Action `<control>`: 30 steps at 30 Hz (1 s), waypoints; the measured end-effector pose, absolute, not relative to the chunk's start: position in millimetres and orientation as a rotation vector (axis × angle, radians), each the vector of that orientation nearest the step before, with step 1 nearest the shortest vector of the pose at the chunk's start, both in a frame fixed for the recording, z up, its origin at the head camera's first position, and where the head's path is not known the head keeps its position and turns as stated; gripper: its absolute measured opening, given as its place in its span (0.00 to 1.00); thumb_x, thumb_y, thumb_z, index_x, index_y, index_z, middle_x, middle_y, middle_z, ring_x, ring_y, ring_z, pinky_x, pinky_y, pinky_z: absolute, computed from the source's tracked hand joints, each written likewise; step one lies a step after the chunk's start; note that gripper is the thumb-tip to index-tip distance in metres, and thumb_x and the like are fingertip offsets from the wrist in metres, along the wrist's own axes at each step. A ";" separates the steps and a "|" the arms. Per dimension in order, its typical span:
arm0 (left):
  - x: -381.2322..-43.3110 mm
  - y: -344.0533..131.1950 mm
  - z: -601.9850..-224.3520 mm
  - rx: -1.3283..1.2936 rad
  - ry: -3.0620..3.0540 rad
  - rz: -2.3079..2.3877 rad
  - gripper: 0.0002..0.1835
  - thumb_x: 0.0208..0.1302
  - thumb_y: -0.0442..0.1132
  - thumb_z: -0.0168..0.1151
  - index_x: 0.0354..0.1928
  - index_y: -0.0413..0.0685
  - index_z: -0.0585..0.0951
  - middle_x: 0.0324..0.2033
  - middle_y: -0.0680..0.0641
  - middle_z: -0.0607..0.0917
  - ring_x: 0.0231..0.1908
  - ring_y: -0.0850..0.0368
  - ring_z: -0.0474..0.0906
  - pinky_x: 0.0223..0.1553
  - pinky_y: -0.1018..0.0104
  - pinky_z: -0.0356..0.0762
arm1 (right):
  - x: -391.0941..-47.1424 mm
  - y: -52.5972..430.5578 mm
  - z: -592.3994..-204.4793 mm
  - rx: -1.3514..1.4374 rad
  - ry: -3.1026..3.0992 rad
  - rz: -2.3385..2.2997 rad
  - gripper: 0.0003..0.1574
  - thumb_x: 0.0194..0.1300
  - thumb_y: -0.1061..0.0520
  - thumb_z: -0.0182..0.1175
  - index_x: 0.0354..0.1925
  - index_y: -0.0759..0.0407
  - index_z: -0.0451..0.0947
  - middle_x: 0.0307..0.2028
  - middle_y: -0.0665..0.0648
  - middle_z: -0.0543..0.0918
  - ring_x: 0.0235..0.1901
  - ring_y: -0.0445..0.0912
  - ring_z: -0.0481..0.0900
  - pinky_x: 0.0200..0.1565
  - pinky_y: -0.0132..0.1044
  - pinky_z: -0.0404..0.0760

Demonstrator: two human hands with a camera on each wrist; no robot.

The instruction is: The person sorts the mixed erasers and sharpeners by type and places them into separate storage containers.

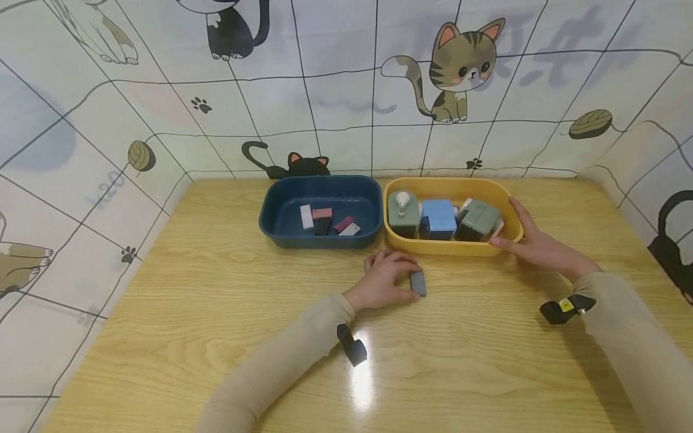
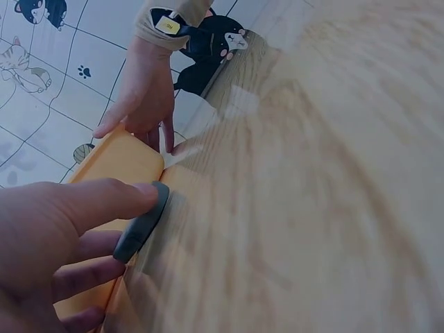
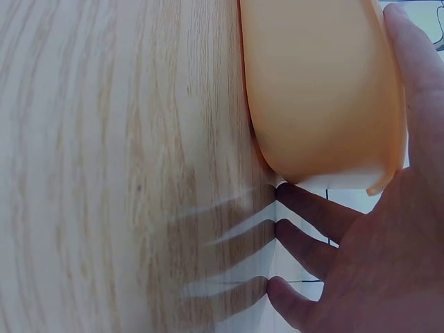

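Note:
My left hand [image 1: 383, 281] pinches a small flat grey block [image 1: 418, 284] with rounded ends between thumb and fingers, just over the wooden table in front of the yellow bin [image 1: 444, 245]. In the left wrist view the grey block [image 2: 142, 222] stands on edge beside the bin's wall. At the bin's right end is my right hand [image 1: 547, 246], its thumb on the front rim and its fingers spread along the outside. Its fingertips [image 3: 288, 194] reach down to the table in the right wrist view.
Inside the yellow bin lie a green pump bottle [image 1: 403, 219], a blue box-shaped item [image 1: 438, 216] and a green one [image 1: 479, 218]. A dark blue bin [image 1: 319, 242] to its left holds several small white, pink, black and magenta pieces. A cat-print wall sheet [image 1: 346, 108] rises behind both.

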State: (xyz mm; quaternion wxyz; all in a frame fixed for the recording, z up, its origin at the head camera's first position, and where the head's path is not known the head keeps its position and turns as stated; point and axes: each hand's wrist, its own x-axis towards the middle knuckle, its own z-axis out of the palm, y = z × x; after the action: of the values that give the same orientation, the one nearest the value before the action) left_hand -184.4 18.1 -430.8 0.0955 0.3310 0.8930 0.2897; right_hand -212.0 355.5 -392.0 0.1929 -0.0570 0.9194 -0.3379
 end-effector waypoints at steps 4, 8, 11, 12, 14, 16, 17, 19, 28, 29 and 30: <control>-184.2 18.2 -430.1 0.976 2.655 0.857 0.26 0.55 0.50 0.72 0.57 0.55 0.81 0.59 0.54 0.75 0.61 0.50 0.60 0.56 0.47 0.53 | -211.7 355.7 -392.6 -0.162 2.581 -0.948 0.64 0.69 0.36 0.52 0.70 0.43 0.09 0.70 0.75 0.22 0.62 0.83 0.41 0.54 0.77 0.47; -182.9 17.1 -426.8 0.956 2.652 0.888 0.25 0.55 0.49 0.71 0.56 0.54 0.81 0.57 0.52 0.77 0.60 0.49 0.62 0.55 0.47 0.54 | -211.7 355.4 -392.9 -0.161 2.582 -0.947 0.64 0.69 0.36 0.52 0.70 0.43 0.09 0.70 0.76 0.24 0.62 0.83 0.42 0.55 0.77 0.48; -181.5 16.3 -424.0 0.933 2.641 0.926 0.25 0.55 0.48 0.72 0.55 0.53 0.81 0.56 0.51 0.78 0.59 0.49 0.63 0.56 0.46 0.54 | -211.4 355.4 -392.7 -0.159 2.582 -0.948 0.64 0.69 0.36 0.52 0.70 0.42 0.09 0.70 0.76 0.25 0.62 0.83 0.42 0.55 0.77 0.48; -181.2 16.2 -423.3 0.930 2.638 0.935 0.24 0.55 0.48 0.72 0.55 0.53 0.81 0.55 0.50 0.78 0.59 0.49 0.63 0.56 0.46 0.54 | -211.3 355.3 -392.5 -0.159 2.581 -0.952 0.64 0.69 0.36 0.52 0.70 0.42 0.09 0.70 0.76 0.25 0.62 0.83 0.42 0.55 0.77 0.48; -180.6 16.0 -422.2 0.928 2.632 0.949 0.24 0.55 0.47 0.72 0.55 0.53 0.81 0.55 0.50 0.78 0.59 0.49 0.64 0.56 0.46 0.55 | -210.8 355.5 -392.4 -0.162 2.580 -0.957 0.64 0.69 0.36 0.52 0.70 0.42 0.09 0.70 0.76 0.24 0.62 0.83 0.42 0.55 0.77 0.48; -180.4 16.1 -421.8 0.933 2.632 0.948 0.24 0.55 0.47 0.72 0.55 0.53 0.81 0.55 0.50 0.79 0.59 0.50 0.64 0.56 0.46 0.56 | -210.5 355.2 -392.0 -0.165 2.579 -0.965 0.64 0.69 0.36 0.52 0.70 0.42 0.09 0.70 0.76 0.24 0.62 0.83 0.41 0.55 0.77 0.47; -180.4 16.1 -421.5 0.938 2.631 0.949 0.24 0.55 0.47 0.72 0.55 0.52 0.81 0.55 0.50 0.79 0.59 0.51 0.65 0.56 0.46 0.56 | -210.3 355.2 -391.9 -0.167 2.580 -0.965 0.64 0.69 0.36 0.52 0.70 0.42 0.09 0.70 0.76 0.23 0.62 0.83 0.41 0.55 0.77 0.47; -180.2 16.0 -420.9 0.945 2.627 0.950 0.25 0.55 0.46 0.72 0.56 0.52 0.81 0.54 0.50 0.79 0.59 0.52 0.65 0.56 0.47 0.57 | -209.8 355.2 -391.6 -0.170 2.580 -0.968 0.64 0.69 0.36 0.52 0.70 0.43 0.09 0.70 0.76 0.23 0.62 0.83 0.41 0.55 0.77 0.47; -178.7 13.6 -413.3 0.994 2.593 0.953 0.26 0.58 0.45 0.70 0.59 0.50 0.79 0.53 0.49 0.79 0.58 0.52 0.66 0.56 0.49 0.59 | -209.0 353.6 -390.1 -0.163 2.580 -0.963 0.65 0.69 0.36 0.52 0.70 0.43 0.09 0.70 0.76 0.24 0.62 0.83 0.42 0.55 0.77 0.47; -178.5 13.3 -412.3 1.002 2.592 0.948 0.26 0.59 0.45 0.70 0.60 0.50 0.78 0.53 0.49 0.79 0.58 0.52 0.66 0.56 0.49 0.59 | -208.9 353.8 -390.1 -0.160 2.580 -0.958 0.65 0.69 0.36 0.52 0.70 0.43 0.08 0.70 0.77 0.24 0.62 0.83 0.42 0.55 0.77 0.48; -178.6 12.9 -411.6 1.010 2.589 0.944 0.26 0.59 0.45 0.69 0.60 0.50 0.78 0.53 0.49 0.79 0.58 0.52 0.67 0.56 0.49 0.59 | -208.9 353.9 -390.0 -0.159 2.579 -0.958 0.65 0.69 0.36 0.52 0.70 0.43 0.08 0.70 0.77 0.25 0.62 0.83 0.43 0.55 0.77 0.48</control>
State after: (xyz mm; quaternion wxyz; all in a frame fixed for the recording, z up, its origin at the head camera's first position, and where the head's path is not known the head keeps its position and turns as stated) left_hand -178.6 12.9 -411.6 0.1032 0.3423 0.8774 0.3200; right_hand -208.9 353.9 -390.0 0.1919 -0.0565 0.9185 -0.3412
